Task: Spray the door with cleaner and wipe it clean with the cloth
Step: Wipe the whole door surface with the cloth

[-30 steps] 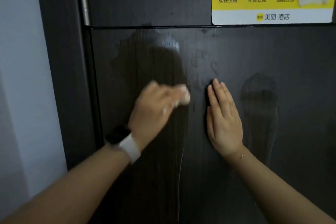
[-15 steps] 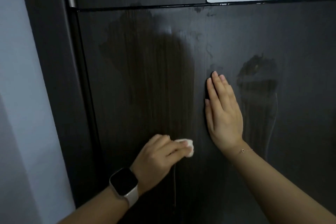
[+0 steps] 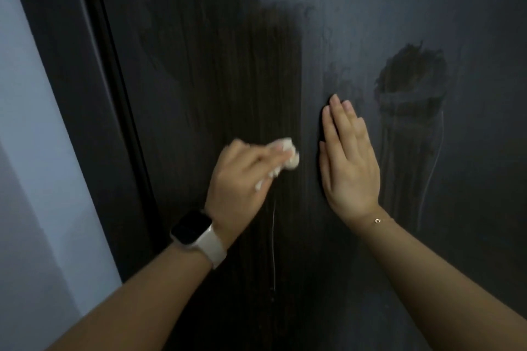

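Now the left hand [image 3: 239, 177], fingers bunched on the cloth [image 3: 288, 155], is back up mid-door [image 3: 427, 8] vs 0.5 s ago, right hand [image 3: 349, 162] flat & open: wiping continues, hazy right side w/ drips left.

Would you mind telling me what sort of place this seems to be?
Probably an indoor room or hallway, though little shows. A dark wood-grain door fills the view, with a pale painted wall beside it. The left hand wipes it with a white cloth; the right hand lies flat on it.
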Available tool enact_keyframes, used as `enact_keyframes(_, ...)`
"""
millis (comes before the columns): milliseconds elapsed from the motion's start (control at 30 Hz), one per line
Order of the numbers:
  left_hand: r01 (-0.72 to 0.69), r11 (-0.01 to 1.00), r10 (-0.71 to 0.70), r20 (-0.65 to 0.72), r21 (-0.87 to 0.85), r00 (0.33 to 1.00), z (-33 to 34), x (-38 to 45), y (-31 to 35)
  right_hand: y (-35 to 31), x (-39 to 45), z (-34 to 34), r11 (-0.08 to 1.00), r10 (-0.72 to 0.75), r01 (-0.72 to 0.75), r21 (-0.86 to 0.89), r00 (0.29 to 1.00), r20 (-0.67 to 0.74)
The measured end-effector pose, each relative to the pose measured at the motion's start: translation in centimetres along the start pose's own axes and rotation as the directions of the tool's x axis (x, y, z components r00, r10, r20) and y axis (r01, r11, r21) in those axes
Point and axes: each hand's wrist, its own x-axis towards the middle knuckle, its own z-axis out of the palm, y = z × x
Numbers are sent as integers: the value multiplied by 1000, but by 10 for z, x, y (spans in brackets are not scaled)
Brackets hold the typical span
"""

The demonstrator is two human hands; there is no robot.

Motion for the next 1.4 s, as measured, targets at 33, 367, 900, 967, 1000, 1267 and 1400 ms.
enact_keyframes(33,-10,1000,10,45,5,999,4,-25,2,-2,-8,1,1000,-10,10,-10,1000,15)
enact_keyframes(367,-221,974,191,334,54,923,-11,-90,1,-5,-34,3,998,-54,56,-19,996,65)
enact_keyframes(900,-236,971,225,423,-27,878,9,-163,15,-7,-34,1,999,-43,44,-25,998,45)
enact_keyframes(967,-157,986,139,260,50,956,0,-119,11,-7,-35,1,999,-39,40,-20,998,53)
enact_keyframes(1000,-82,993,69,158,81,985,-4,-98,8,-8,-35,1,999,-39,40,-20,998,54)
enact_keyframes(1267,1,998,-11,158,59,987,14,-137,17,-9,-49,2,999,-22,25,-33,997,79)
enact_keyframes(1400,-130,991,128,445,-26,886,21,-198,30,-7,-60,2,998,-28,32,-52,996,82)
